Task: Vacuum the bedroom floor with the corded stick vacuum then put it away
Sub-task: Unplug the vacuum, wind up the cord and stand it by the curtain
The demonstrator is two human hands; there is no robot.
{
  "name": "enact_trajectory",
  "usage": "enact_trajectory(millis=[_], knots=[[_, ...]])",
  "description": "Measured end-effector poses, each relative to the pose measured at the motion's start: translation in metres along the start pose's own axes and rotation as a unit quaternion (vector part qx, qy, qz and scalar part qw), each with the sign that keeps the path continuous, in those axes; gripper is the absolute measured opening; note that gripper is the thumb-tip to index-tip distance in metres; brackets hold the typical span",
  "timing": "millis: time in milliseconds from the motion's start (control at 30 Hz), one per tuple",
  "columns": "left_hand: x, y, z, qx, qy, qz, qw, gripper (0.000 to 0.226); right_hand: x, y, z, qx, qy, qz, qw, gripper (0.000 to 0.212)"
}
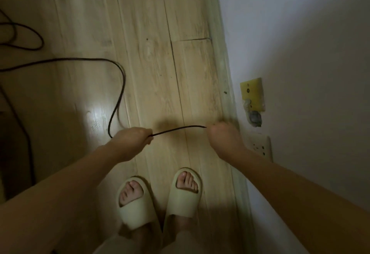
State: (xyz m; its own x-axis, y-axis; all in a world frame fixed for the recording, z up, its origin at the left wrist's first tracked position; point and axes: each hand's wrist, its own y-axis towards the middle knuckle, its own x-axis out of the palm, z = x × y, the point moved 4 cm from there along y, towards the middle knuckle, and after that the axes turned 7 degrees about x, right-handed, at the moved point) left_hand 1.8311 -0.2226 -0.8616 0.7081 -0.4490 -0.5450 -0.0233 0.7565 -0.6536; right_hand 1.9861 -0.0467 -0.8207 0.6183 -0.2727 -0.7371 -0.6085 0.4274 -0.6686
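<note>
Both fists are closed on the cord (178, 129), left hand (132, 136) and right hand (224, 135), beside the socket (260, 146). I'd gather it in even loops, keeping slack so nothing kinks.

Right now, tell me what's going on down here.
A person in pale slippers stands by the wall, holding a stretch of black cord between both hands. The left hand and right hand are each closed on it. The rest of the cord trails in loose loops across the wood floor to the left. A white wall socket sits just beside the right hand; the vacuum is out of view.
</note>
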Motion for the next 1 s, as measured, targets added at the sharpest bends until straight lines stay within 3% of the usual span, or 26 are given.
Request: enact_trajectory(millis=[100,200,300,433,467,600,633,800,900,1000], knots=[[0.004,-0.011,-0.039,-0.058,0.025,0.000,0.998,0.026,0.017,0.023,0.003,0.096,0.025,-0.040,0.994,0.025],[0.013,-0.017,-0.063,-0.082,0.000,0.010,0.997,0.028,0.041,0.040,-0.005,0.117,0.067,-0.086,0.987,0.028],[0.022,-0.025,-0.067,-0.110,-0.146,0.046,0.982,0.031,0.056,0.044,-0.028,0.135,0.128,-0.118,0.975,0.026],[0.018,-0.064,-0.036,-0.124,-0.334,0.133,0.925,0.029,0.046,0.012,-0.050,0.127,0.247,-0.123,0.953,0.010],[0.011,-0.079,-0.020,-0.114,-0.367,0.140,0.912,0.030,0.033,-0.001,-0.054,0.117,0.274,-0.109,0.948,0.005],[-0.032,-0.146,0.046,-0.069,-0.428,0.098,0.896,0.033,-0.059,-0.056,-0.078,-0.012,0.342,-0.020,0.939,0.043],[-0.044,-0.164,0.059,-0.064,-0.431,0.091,0.895,0.035,-0.086,-0.071,-0.088,-0.050,0.340,-0.019,0.939,0.044],[-0.130,-0.270,0.102,-0.053,-0.401,0.126,0.906,0.035,-0.213,-0.150,-0.123,-0.176,0.277,-0.115,0.938,0.012],[-0.188,-0.348,0.126,-0.048,-0.376,0.196,0.904,0.032,-0.288,-0.199,-0.139,-0.217,0.266,-0.129,0.930,0.014],[-0.235,-0.422,0.156,-0.025,-0.403,0.314,0.859,0.032,-0.359,-0.253,-0.151,-0.208,0.326,-0.114,0.915,0.034]])
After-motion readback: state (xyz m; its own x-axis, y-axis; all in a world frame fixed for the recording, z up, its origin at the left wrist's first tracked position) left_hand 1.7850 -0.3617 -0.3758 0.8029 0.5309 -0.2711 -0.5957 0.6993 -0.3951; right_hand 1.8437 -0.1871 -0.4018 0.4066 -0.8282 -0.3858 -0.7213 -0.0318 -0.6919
